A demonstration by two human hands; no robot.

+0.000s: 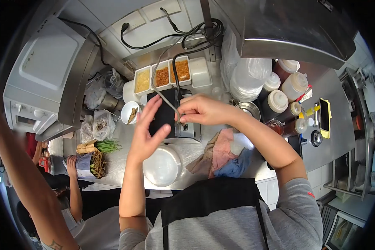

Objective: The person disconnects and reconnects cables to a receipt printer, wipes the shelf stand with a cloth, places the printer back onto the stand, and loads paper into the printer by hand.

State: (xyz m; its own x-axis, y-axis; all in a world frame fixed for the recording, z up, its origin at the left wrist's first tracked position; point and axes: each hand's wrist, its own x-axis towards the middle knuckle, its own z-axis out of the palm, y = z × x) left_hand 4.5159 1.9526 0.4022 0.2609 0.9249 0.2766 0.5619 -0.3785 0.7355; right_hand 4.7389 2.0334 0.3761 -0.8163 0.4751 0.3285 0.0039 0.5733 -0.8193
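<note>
My right hand [198, 111] pinches the end of a grey cable [166, 100] between thumb and fingers. It is just above a socket on the grey panel [191, 132] of a black box-shaped device [161, 114]. Whether the plug is in the socket is hidden by the fingertips. A black cable [175, 75] runs down behind my right hand towards the same device. My left hand [148, 131] is open over the device's left side, fingers spread, holding nothing. Below it, a round translucent lid or container [161, 166] lies on the steel counter [125, 160].
Behind the device are food tubs [162, 75] and looped cables [202, 35]. Squeeze bottles [277, 100] stand right, cloths [225, 154] lie in front. A small white bowl [129, 112] sits left. Co-workers' arms [33, 187] reach in at left, near wrapped herbs [98, 162].
</note>
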